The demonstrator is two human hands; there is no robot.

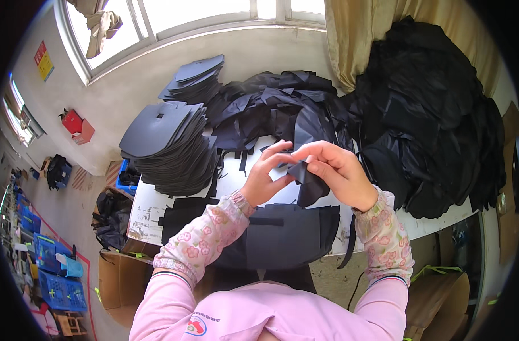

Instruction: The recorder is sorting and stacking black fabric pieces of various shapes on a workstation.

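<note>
Over the front of the white table (234,181), both my hands are raised close together with a piece of thin black fabric (312,188) between them. My left hand (267,175) has its thumb and fingers closed on the fabric's left edge. My right hand (340,175) pinches the top of the same piece between thumb and forefinger. From there the fabric hangs down in a loose flap. Below my hands, a wide black fabric panel (291,236) with a short strip on it lies over the table's near edge. A black strap (349,247) dangles at its right.
A tall stack of dark flat panels (157,133) stands at the left, with a smaller panel stack (194,74) behind it. Black fabric pieces (271,102) cover the table's back. A big black fabric heap (424,125) rises at the right. Cardboard boxes (120,287) flank me below.
</note>
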